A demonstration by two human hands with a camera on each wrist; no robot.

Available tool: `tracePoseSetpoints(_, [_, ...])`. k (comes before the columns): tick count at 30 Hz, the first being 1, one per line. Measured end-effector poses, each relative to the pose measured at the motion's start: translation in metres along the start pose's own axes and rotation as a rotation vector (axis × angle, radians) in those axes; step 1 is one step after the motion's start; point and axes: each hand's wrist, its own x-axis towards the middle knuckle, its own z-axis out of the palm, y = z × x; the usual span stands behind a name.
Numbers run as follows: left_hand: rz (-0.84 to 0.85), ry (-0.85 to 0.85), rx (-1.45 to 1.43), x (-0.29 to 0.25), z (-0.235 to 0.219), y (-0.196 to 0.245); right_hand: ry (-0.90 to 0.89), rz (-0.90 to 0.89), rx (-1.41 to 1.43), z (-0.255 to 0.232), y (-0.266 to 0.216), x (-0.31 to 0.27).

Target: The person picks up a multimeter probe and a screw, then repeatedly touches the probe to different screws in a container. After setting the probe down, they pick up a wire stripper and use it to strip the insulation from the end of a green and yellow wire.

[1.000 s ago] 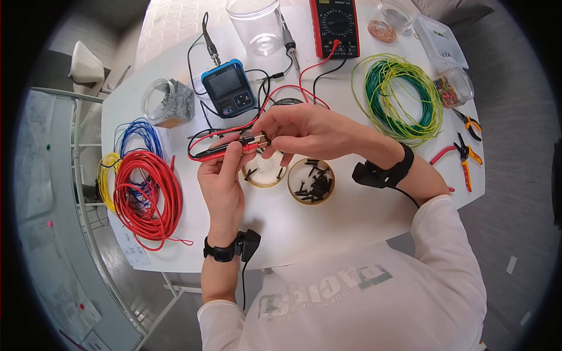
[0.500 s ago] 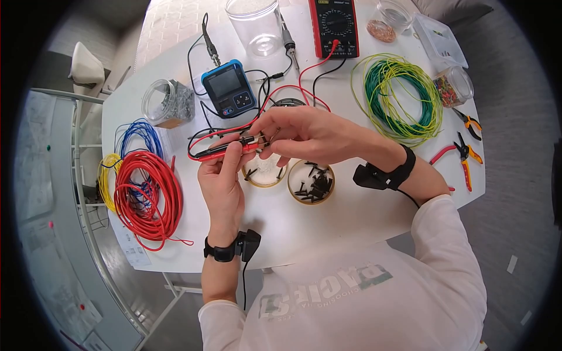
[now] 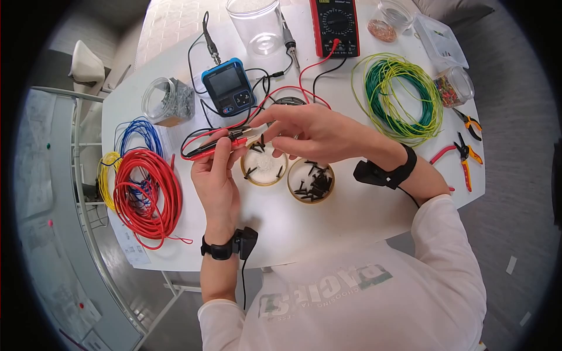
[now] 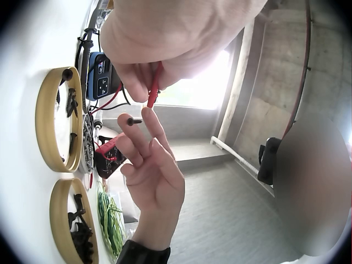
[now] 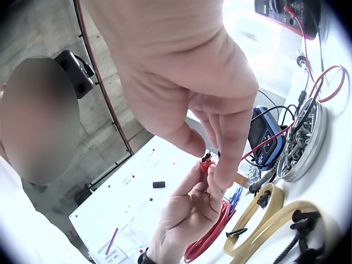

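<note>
Two test probes (image 3: 206, 154) in the left hand (image 3: 218, 190), one dark screw (image 4: 133, 121) at the right fingertips

The screw is much nearer to the right hand (image 3: 322, 137). In the left wrist view it lies crosswise, its head towards the side of the bowls, its point away. The left hand grips the probes side by side; they slant with their tips towards the right hand's fingers, and these tips seem the relation that matters.

The right hand reaches in from the right edge of the surface (image 3: 363, 216), above the left bowl (image 3: 264, 185), with fingers partly bent and spread. I cannot tell if it pinches the screw or only touches it. The left hand comes up from the near edge, just beside the same bowl, its thumb on the probes. The right bowl (image 3: 333, 184), with more screws, is closer to the near edge than the blue device (image 3: 228, 88).
</note>
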Motion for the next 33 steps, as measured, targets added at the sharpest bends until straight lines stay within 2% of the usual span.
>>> tracePoseSetpoints(1, [0.013, 0.014, 0.001, 0.0, -0.001, 0.0, 0.0, 0.0, 0.0, 0.0, -0.002, -0.001])
tracePoseSetpoints(3, [0.013, 0.016, -0.004, 0.001, -0.001, 0.0, -0.004, -0.056, -0.29, 0.001, -0.005, -0.003])
tracePoseSetpoints(4, [0.013, 0.019, -0.009, 0.001, -0.001, 0.0, -0.004, -0.056, -0.29, 0.001, -0.001, -0.002])
tracePoseSetpoints(6, [0.013, 0.024, -0.01, 0.001, -0.002, -0.002, -0.036, -0.187, -0.535, 0.004, 0.009, -0.001])
tracePoseSetpoints(7, [0.013, 0.03, -0.012, 0.001, -0.003, -0.003, -0.036, -0.186, -0.535, 0.004, 0.01, -0.002])
tracePoseSetpoints(9, [0.015, 0.025, -0.015, 0.001, -0.002, -0.003, -0.279, -0.171, -0.757, 0.006, 0.009, -0.008])
tracePoseSetpoints(10, [0.017, 0.02, -0.017, 0.0, -0.002, -0.002, -0.362, -0.165, -0.776, 0.009, 0.013, -0.009])
tracePoseSetpoints(13, [0.016, 0.033, -0.018, 0.0, -0.002, -0.004, -0.435, -0.117, -0.905, 0.019, 0.02, -0.015])
tracePoseSetpoints(19, [0.0, 0.032, -0.048, 0.0, -0.002, -0.002, -0.465, -0.131, -1.011, 0.026, 0.019, -0.018])
tracePoseSetpoints(23, [0.002, 0.031, -0.051, 0.0, -0.002, -0.002, -0.49, -0.085, -1.014, 0.026, 0.018, -0.017])
tracePoseSetpoints(26, [0.01, 0.03, -0.053, 0.0, -0.002, -0.002, -0.413, -0.144, -0.858, 0.021, 0.02, -0.015])
tracePoseSetpoints(28, [-0.003, 0.027, -0.063, 0.0, -0.002, -0.001, -0.381, -0.23, -0.58, 0.015, 0.021, -0.009])
tracePoseSetpoints(32, [0.0, 0.031, -0.063, -0.001, 0.0, 0.001, -0.331, -0.215, -0.46, 0.002, 0.004, -0.004])
tracePoseSetpoints(33, [0.002, 0.03, -0.059, -0.001, 0.0, 0.0, -0.309, -0.108, -0.375, -0.001, 0.003, -0.001])
